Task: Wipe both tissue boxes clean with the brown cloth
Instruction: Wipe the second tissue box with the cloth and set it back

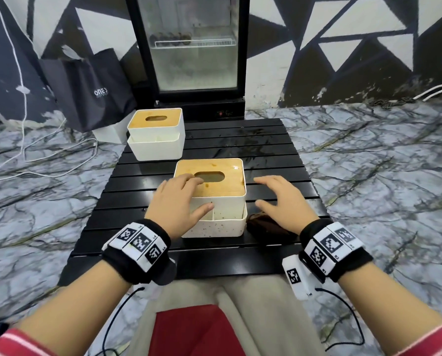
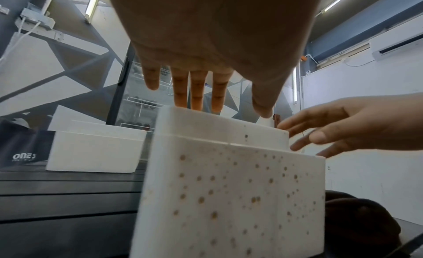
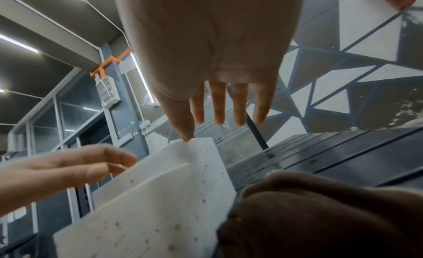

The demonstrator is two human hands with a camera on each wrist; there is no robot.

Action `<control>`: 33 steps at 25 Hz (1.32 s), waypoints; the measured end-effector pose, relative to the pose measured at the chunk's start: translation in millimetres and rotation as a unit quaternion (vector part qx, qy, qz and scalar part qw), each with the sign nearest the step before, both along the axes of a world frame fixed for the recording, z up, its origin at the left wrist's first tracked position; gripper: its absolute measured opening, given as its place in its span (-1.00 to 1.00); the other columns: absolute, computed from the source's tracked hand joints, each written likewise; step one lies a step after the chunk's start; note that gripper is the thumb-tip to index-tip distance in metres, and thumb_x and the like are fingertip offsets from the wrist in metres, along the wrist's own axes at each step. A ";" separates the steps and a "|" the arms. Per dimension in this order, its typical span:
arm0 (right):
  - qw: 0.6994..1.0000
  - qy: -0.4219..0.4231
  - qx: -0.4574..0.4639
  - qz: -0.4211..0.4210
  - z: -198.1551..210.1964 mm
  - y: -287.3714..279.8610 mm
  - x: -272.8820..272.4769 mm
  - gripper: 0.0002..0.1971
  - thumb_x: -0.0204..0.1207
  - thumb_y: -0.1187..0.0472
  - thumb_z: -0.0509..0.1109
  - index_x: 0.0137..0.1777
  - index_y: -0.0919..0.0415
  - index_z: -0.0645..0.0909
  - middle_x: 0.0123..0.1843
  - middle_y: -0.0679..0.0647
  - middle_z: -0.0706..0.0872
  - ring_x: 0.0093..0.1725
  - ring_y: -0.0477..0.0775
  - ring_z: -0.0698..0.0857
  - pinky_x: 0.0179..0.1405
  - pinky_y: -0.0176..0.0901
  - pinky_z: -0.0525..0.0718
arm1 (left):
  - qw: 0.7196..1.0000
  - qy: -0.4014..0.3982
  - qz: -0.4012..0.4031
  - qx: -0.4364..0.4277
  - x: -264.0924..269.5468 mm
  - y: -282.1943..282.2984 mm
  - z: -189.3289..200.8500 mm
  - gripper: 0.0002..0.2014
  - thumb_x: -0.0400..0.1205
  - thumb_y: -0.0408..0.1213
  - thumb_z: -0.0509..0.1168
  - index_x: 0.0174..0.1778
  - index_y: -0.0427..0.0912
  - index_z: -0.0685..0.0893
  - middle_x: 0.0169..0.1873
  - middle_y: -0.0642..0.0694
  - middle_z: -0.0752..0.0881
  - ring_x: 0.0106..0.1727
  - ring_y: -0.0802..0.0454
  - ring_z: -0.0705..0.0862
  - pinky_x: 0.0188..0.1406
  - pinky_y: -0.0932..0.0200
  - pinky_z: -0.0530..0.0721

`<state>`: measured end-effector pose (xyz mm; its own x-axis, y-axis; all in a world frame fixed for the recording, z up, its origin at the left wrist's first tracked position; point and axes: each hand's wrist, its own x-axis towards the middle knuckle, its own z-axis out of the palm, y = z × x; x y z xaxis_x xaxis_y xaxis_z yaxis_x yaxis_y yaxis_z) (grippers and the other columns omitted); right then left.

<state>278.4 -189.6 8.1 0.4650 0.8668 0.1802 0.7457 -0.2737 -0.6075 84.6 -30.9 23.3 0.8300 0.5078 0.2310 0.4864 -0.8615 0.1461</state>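
The near tissue box, white with a bamboo lid and brown specks on its walls, stands mid-table. My left hand rests on its left top edge with straight fingers on the lid and the thumb against the front wall. My right hand hovers open just right of the box, fingers spread. Below that hand the crumpled brown cloth lies on the table beside the box. The second tissue box stands at the table's far left corner, untouched.
The low black slatted table has wet brown smears at its far right part. Behind it stands a glass-door fridge, with a black bag to its left. White cables lie on the marble floor.
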 end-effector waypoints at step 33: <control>0.997 0.077 -0.017 0.014 1.0 0.7 8.7 -0.65 0.31 0.30 0.49 0.10 0.03 0.66 0.02 -0.05 0.71 0.04 -0.12 0.64 0.01 -0.56 0.37 | 0.968 -0.122 0.021 -0.219 54.8 -16.8 24.4 -0.36 0.40 0.29 0.16 0.43 0.25 0.33 0.18 -0.07 0.64 0.24 -0.14 0.54 0.30 -0.09 0.48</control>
<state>287.1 -188.9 9.0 0.4604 0.8842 0.0793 0.6516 -0.2759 -0.7066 139.4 -47.7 47.7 0.7537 0.6341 0.1729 0.4253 -0.6711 0.6073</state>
